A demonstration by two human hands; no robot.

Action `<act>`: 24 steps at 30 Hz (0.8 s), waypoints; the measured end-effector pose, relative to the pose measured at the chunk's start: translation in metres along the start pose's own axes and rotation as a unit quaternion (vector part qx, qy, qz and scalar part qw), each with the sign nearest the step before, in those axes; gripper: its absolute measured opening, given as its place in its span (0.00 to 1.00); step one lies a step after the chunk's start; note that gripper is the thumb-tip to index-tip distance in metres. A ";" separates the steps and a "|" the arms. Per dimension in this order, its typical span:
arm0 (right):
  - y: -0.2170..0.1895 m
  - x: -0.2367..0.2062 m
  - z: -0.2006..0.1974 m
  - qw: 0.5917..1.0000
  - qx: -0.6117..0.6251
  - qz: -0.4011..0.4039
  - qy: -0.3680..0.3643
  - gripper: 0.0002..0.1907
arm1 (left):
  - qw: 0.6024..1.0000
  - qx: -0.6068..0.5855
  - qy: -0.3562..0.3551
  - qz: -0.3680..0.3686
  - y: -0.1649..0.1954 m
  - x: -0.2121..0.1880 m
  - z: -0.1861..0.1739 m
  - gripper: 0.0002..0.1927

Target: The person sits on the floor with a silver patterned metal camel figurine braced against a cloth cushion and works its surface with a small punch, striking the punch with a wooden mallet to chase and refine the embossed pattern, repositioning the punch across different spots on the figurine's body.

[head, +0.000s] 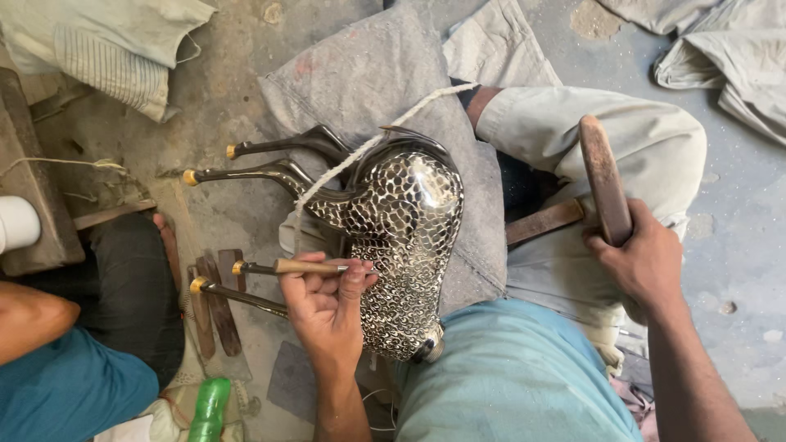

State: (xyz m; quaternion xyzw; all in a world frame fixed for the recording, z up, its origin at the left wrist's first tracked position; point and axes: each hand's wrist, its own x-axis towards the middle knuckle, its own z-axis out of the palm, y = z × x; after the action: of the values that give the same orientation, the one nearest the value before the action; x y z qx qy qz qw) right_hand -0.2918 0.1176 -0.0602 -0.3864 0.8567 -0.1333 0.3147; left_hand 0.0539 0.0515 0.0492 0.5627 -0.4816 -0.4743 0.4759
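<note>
A grey cloth [368, 74] and a white rope [385, 135] are lying around the metal animal figure [405, 245], its legs pointing left. The left hand [327, 307] is pinching a chisel [307, 267] lying crosswise against it. The right hand [643, 258] is gripping a wooden mallet [604, 176] upright, clear of the figure.

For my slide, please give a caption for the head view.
Left hand sets a chisel on a patterned metal animal figure; right hand holds a mallet.

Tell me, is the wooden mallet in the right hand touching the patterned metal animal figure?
Apart. The head view shows the mallet raised in the right hand over the knee, with grey cloth plainly between it and the metal figure.
</note>
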 end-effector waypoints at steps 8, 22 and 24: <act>0.004 0.002 0.004 0.999 0.033 -0.035 -0.006 0.29 | 0.982 0.145 -0.094 0.073 0.022 0.023 0.032 0.20; -0.027 -0.013 -0.043 0.917 0.377 -0.100 -0.085 0.39 | 0.894 0.278 -0.246 0.253 0.013 0.068 0.078 0.13; -0.039 -0.009 -0.056 0.946 0.266 -0.179 -0.054 0.33 | 0.861 0.292 -0.260 0.324 0.011 0.071 0.076 0.14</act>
State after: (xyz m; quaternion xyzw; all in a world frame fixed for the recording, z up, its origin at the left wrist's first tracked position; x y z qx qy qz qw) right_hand -0.3001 0.0977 0.0052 -0.4424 0.6882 -0.3893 0.4232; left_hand -0.0165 -0.0260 0.0472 0.3444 -0.8595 -0.2600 0.2739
